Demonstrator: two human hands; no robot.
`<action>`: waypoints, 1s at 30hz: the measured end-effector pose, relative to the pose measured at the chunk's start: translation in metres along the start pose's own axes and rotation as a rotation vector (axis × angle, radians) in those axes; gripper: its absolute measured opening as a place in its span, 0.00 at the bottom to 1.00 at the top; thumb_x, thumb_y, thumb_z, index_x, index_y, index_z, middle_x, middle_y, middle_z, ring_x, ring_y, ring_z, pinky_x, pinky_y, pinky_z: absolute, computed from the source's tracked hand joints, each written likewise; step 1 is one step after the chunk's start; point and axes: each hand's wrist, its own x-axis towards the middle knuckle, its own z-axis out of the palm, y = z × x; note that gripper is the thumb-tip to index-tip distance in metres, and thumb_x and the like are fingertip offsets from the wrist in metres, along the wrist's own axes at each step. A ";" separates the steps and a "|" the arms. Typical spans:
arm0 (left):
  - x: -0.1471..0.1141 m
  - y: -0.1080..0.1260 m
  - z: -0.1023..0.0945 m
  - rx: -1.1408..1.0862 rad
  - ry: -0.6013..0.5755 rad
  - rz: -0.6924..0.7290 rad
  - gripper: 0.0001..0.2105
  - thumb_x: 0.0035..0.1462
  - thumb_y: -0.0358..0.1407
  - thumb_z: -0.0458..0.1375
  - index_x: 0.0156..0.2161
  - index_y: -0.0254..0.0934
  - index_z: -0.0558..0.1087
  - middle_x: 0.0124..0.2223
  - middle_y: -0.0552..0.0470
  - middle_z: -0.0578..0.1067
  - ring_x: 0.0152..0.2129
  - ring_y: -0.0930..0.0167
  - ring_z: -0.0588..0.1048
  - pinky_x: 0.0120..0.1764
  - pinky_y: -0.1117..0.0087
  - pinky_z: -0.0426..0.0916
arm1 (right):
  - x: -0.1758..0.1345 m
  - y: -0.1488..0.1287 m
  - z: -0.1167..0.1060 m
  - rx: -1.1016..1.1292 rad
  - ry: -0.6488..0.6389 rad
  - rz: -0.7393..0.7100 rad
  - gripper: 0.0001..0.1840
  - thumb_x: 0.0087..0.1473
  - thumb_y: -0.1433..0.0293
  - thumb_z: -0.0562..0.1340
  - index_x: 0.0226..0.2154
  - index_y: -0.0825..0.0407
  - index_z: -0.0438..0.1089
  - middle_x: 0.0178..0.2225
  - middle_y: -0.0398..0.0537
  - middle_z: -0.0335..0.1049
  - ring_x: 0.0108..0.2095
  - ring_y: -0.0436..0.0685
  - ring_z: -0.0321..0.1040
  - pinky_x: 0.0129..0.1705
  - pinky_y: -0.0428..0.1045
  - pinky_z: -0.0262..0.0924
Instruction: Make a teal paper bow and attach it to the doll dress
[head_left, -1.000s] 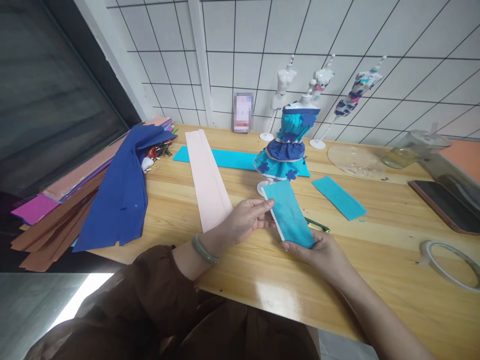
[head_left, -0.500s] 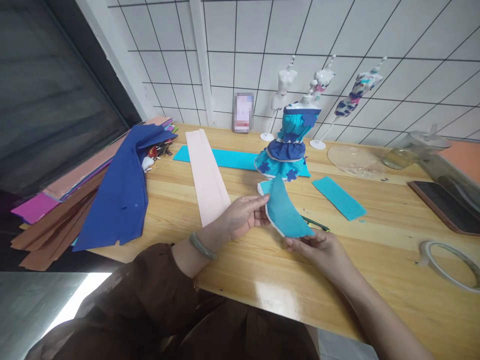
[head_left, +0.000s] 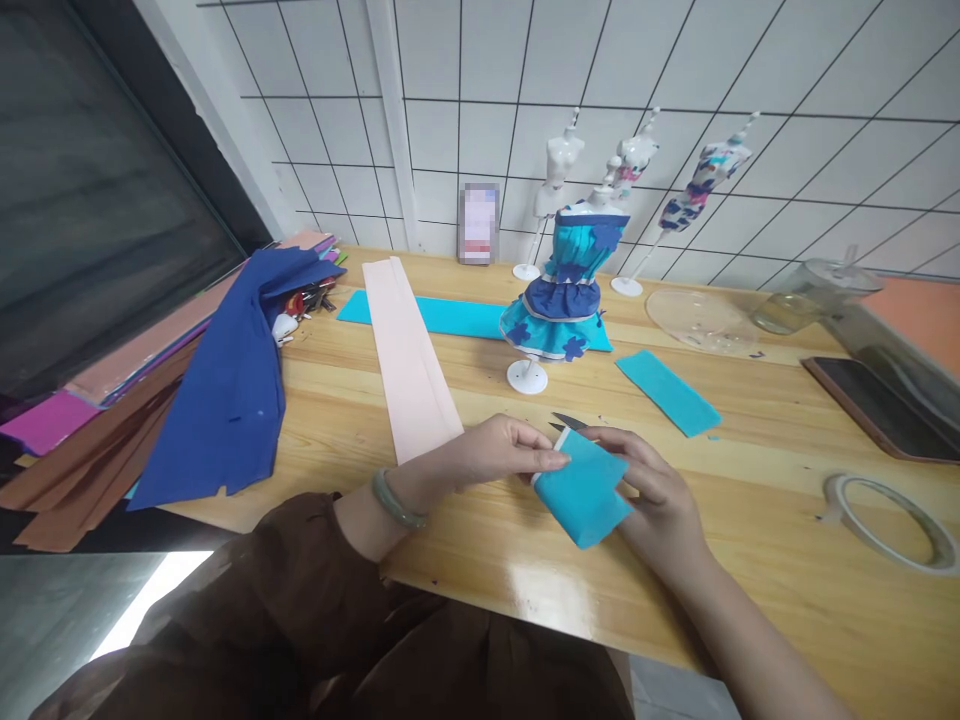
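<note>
Scissors behind turquoise sheet, dressed mannequin beyond

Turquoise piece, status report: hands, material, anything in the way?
Left hand pinching white-edged turquoise piece. Right hand at its other side. Piece folded over. Scissors close by on table, partly hidden.

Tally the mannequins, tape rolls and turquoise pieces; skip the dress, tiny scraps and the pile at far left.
Mannequins: 4
Tape roll: 1
Turquoise pieces: 3 (one in the left hand, two on the table)
Total: 8
</note>
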 end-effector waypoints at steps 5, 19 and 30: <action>-0.001 0.001 -0.004 0.103 -0.005 -0.016 0.15 0.49 0.45 0.57 0.26 0.32 0.72 0.24 0.56 0.66 0.24 0.77 0.63 0.31 0.73 0.58 | 0.001 -0.003 -0.003 -0.076 -0.025 -0.153 0.13 0.52 0.78 0.56 0.39 0.50 0.68 0.47 0.58 0.64 0.41 0.58 0.68 0.38 0.53 0.66; -0.002 0.005 -0.010 0.267 -0.145 -0.106 0.18 0.50 0.48 0.55 0.28 0.32 0.74 0.24 0.54 0.65 0.23 0.77 0.60 0.27 0.74 0.57 | 0.000 -0.011 -0.005 -0.196 -0.032 -0.412 0.18 0.48 0.83 0.59 0.42 0.55 0.66 0.42 0.59 0.71 0.40 0.59 0.68 0.34 0.55 0.66; -0.002 0.005 -0.011 0.280 -0.163 -0.133 0.18 0.49 0.48 0.55 0.29 0.33 0.76 0.23 0.54 0.67 0.22 0.76 0.62 0.28 0.74 0.59 | -0.005 -0.008 -0.006 -0.215 -0.103 -0.415 0.21 0.49 0.82 0.59 0.46 0.52 0.65 0.42 0.54 0.72 0.42 0.59 0.68 0.36 0.55 0.65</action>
